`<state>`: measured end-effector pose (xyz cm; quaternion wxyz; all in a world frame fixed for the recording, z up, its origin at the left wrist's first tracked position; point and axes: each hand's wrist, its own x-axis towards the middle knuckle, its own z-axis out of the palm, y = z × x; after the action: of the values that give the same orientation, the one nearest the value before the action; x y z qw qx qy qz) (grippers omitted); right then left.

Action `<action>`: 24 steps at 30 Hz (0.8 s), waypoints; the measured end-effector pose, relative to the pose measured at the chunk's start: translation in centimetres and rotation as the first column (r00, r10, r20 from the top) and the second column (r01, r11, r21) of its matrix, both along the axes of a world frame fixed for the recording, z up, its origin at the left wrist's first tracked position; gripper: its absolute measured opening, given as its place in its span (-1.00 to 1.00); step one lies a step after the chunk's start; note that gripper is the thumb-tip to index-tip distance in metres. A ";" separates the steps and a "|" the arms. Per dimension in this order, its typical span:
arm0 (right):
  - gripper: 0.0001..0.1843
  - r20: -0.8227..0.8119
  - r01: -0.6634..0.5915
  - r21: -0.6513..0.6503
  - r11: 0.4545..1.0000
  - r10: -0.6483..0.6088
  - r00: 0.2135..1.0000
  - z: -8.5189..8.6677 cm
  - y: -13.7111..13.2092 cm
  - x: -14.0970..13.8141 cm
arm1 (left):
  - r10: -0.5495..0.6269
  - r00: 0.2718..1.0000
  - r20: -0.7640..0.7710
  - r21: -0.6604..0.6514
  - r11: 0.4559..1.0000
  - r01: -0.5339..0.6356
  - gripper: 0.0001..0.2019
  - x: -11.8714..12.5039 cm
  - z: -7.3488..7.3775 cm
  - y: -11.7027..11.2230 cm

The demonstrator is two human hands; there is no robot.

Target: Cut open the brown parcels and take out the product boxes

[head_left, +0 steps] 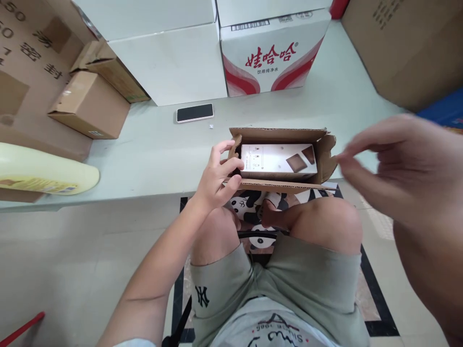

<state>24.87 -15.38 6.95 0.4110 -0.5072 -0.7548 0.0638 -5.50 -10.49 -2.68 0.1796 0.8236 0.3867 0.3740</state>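
An opened cardboard box (282, 187) sits at the table's front edge with its flaps up. Inside lies a white printed carton (273, 156) with brown square pictures on its face. My left hand (220, 176) grips the cardboard box at its left end, fingers over the side and thumb near the front edge. Slightly blurred, my right hand (394, 164) is raised to the right of the box, closer to the camera. Its thumb and forefinger are pinched together beside the right flap; whatever may be between them is too small or blurred to make out.
On the pale table (162, 159) lie a phone (195, 113) and a tiny white scrap (211, 126). White boxes (267, 58) line the back. Brown cartons (94, 103) and a pale yellow bottle (47, 168) are at left; a large carton (408, 48) stands at right.
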 end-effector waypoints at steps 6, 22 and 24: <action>-0.49 0.382 -0.113 -0.462 0.880 0.312 0.870 -1.6 6.1 -2.6 | -0.029 0.999 -0.021 -0.026 0.999 0.028 -0.70 -0.2 0.2 -0.1; -0.23 0.368 -0.073 -0.150 0.986 0.125 0.922 0.7 4.0 0.0 | 0.021 0.999 -0.032 0.131 0.991 -0.016 -0.90 -1.9 -1.6 0.2; -0.26 0.202 0.001 -0.093 0.996 0.018 0.979 2.1 2.7 0.8 | 0.057 0.998 0.005 0.133 0.990 -0.057 -0.90 -1.6 -1.6 0.9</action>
<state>25.72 -12.68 9.01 0.3076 -0.5265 -0.7911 0.0485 -7.14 -9.59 -4.27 0.1138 0.8222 0.3841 0.4042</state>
